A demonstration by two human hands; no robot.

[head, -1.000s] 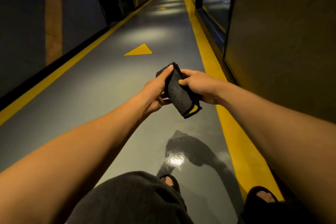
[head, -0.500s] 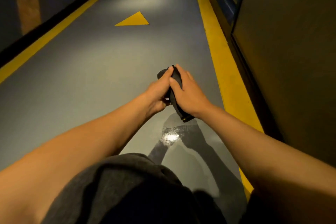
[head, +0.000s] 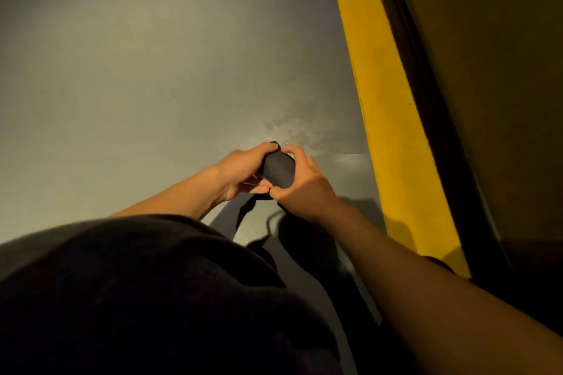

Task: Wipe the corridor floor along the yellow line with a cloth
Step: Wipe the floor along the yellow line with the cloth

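A dark folded cloth point(head: 278, 168) is held above the grey corridor floor point(head: 137, 85), between both hands. My left hand point(head: 242, 172) grips its left side with the fingers curled over the top. My right hand point(head: 304, 189) grips its right side, thumb at the lower edge. The yellow line point(head: 384, 94) runs along the floor just to the right of my hands. A wet, shiny smear point(head: 292, 129) lies on the floor just beyond the cloth.
A dark wall point(head: 493, 70) with a black skirting strip point(head: 432, 106) borders the yellow line on the right. My dark-clothed knee point(head: 152, 298) fills the lower left. Shadows of my arms fall on the floor below my hands.
The view has tilted down and closer to the floor; the corridor ahead and the yellow triangle have left the frame. Both hands still hold the cloth, now bunched smaller between them.
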